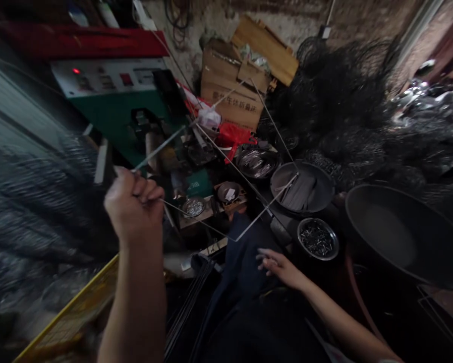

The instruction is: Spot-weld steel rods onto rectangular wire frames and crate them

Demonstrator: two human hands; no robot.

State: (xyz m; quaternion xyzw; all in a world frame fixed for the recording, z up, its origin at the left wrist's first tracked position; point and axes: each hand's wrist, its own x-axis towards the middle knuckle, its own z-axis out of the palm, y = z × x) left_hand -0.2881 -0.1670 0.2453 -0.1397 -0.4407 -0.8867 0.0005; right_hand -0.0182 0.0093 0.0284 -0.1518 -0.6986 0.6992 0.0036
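My left hand [133, 204] is raised and closed in a fist round a bent metal wire frame [226, 201], whose thin rods run right and up across the view. My right hand [277, 266] hangs low over my dark trousers, fingers loosely spread, holding nothing. It is a little below a small round metal bowl of small metal pieces [318, 238].
A green and white machine with a red top [109, 85] stands at the left. Round dark pans [302, 189] and a big black basin [396, 232] sit at the right. Cardboard boxes [230, 85] and heaps of black wire [347, 96] fill the back. A yellow mesh crate [75, 307] lies lower left.
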